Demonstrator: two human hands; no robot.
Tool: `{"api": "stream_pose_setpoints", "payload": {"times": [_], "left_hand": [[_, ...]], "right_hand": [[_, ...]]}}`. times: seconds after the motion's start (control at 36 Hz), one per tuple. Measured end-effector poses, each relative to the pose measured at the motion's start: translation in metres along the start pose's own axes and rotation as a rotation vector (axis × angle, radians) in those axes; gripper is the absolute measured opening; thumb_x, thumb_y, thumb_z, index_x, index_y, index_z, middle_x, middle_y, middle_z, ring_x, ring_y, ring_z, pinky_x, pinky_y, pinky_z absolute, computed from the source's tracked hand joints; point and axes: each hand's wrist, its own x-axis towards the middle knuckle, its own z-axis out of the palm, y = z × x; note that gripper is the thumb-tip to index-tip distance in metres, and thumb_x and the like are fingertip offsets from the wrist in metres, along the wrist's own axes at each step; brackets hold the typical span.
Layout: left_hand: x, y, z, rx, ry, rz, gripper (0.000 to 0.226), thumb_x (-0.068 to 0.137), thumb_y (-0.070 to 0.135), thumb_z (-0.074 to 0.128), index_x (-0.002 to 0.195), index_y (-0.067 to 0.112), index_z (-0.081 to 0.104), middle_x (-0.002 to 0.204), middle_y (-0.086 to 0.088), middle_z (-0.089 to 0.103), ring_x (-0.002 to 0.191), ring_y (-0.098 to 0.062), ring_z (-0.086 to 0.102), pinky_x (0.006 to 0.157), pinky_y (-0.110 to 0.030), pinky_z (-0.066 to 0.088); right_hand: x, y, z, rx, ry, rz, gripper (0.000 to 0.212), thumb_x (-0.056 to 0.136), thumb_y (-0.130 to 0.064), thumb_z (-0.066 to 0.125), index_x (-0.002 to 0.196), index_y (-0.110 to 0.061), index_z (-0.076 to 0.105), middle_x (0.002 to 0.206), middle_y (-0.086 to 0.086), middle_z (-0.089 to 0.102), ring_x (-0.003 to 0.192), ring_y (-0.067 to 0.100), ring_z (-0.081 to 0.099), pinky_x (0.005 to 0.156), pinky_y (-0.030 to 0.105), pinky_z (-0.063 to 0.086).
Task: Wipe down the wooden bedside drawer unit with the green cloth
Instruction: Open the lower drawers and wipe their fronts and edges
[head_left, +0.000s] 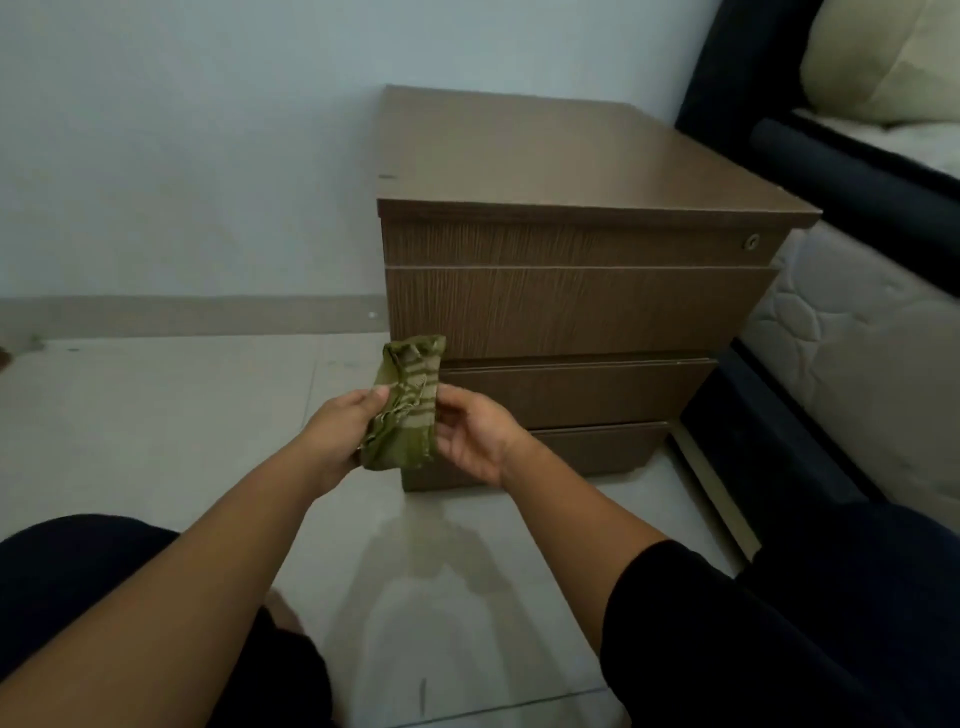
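Both hands, left and right, pinch the bunched cloth before the unit; so crumpled, it may wipe poorly

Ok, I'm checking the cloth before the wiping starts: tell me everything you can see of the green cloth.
The green cloth is olive woven fabric with paler stripes, bunched into a loose upright fold. The left hand grips its lower left side; the right hand holds its right edge with thumb and fingers. It is held up in front of the drawer unit, by the lower drawers; whether it touches the wood is unclear.

green striped cloth, brown drawer unit
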Motion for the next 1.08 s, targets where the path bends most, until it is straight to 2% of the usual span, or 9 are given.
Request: {"api": "stream_pose_setpoints", "payload": {"times": [0.14,0.28,0.39,0.5,0.64,0.81,0.92,1.0,1.08], "left_hand": [[-0.024,0.035,0.007,-0.136,0.092,0.047,0.041,0.093,0.043,0.047,0.114,0.013,0.064,0.113,-0.013,0.069,0.104,-0.031,0.065,0.096,-0.051,0.048],[-0.047,0.07,0.021,-0.498,-0.023,0.11,0.058,0.092,0.06,0.026,0.116,0.022,0.064,0.117,-0.011,0.067,0.104,-0.026,0.064,0.087,-0.043,0.052],[-0.069,0.1,0.03,-0.452,-0.114,0.138,0.046,0.087,0.06,0.043,0.096,0.023,0.069,0.095,-0.01,0.073,0.088,-0.026,0.069,0.078,-0.041,0.055],[-0.075,0.127,0.033,-0.343,-0.067,0.171,0.024,0.088,0.023,0.056,0.109,0.013,0.062,0.106,-0.014,0.067,0.09,-0.026,0.065,0.08,-0.04,0.055],[-0.058,0.167,0.021,-0.219,0.166,0.258,0.02,0.083,-0.001,0.058,0.103,-0.001,0.06,0.094,-0.013,0.065,0.084,-0.026,0.065,0.077,-0.04,0.056],[-0.021,0.203,0.014,-0.049,0.264,0.415,0.063,0.078,0.014,0.072,0.134,0.015,0.043,0.129,-0.013,0.053,0.107,-0.029,0.061,0.088,-0.04,0.055],[-0.002,0.221,0.026,0.131,0.377,0.527,0.053,0.08,0.022,0.067,0.128,0.027,0.045,0.116,0.0,0.054,0.104,-0.02,0.057,0.089,-0.035,0.052],[0.012,0.228,0.034,0.27,0.422,0.605,0.041,0.086,0.019,0.059,0.125,0.027,0.047,0.097,0.002,0.055,0.086,-0.013,0.056,0.069,-0.021,0.045],[0.027,0.226,0.037,0.504,0.45,0.65,0.038,0.087,0.02,0.054,0.125,0.026,0.051,0.111,-0.002,0.061,0.098,-0.016,0.058,0.074,-0.019,0.044]], "right_hand": [[-0.019,-0.038,0.035,-0.345,0.011,-0.184,0.037,0.089,0.005,0.048,0.124,-0.001,0.054,0.12,0.023,0.061,0.105,0.031,0.061,0.092,0.035,0.052],[-0.04,-0.08,0.069,-0.827,0.19,-0.352,0.024,0.079,-0.011,0.07,0.103,-0.013,0.068,0.095,0.011,0.071,0.084,0.022,0.07,0.078,0.033,0.059],[-0.055,-0.114,0.09,-1.167,0.366,-0.534,0.027,0.075,-0.027,0.075,0.1,-0.019,0.069,0.096,0.005,0.071,0.087,0.021,0.067,0.081,0.034,0.057],[-0.063,-0.146,0.099,-1.158,0.443,-0.622,0.025,0.081,-0.028,0.068,0.103,-0.017,0.068,0.096,0.003,0.069,0.088,0.02,0.065,0.082,0.034,0.055],[-0.061,-0.187,0.094,-0.93,0.536,-0.667,0.025,0.082,-0.025,0.067,0.105,-0.02,0.062,0.1,0.006,0.066,0.088,0.023,0.065,0.084,0.04,0.056],[-0.051,-0.225,0.078,-0.887,0.631,-0.705,0.033,0.086,-0.017,0.058,0.116,-0.028,0.047,0.1,0.008,0.063,0.069,0.017,0.059,0.066,0.035,0.054],[-0.034,-0.244,0.072,-0.941,0.672,-0.751,0.023,0.088,-0.014,0.053,0.107,-0.028,0.053,0.1,0.007,0.06,0.062,0.015,0.053,0.057,0.03,0.048],[-0.02,-0.253,0.068,-0.965,0.704,-0.769,0.017,0.088,-0.013,0.051,0.095,-0.025,0.061,0.102,0.007,0.063,0.07,0.017,0.056,0.059,0.028,0.047],[-0.005,-0.256,0.06,-1.141,0.658,-0.699,0.024,0.089,-0.015,0.049,0.102,-0.021,0.068,0.102,0.007,0.069,0.076,0.018,0.057,0.067,0.026,0.045]]}}
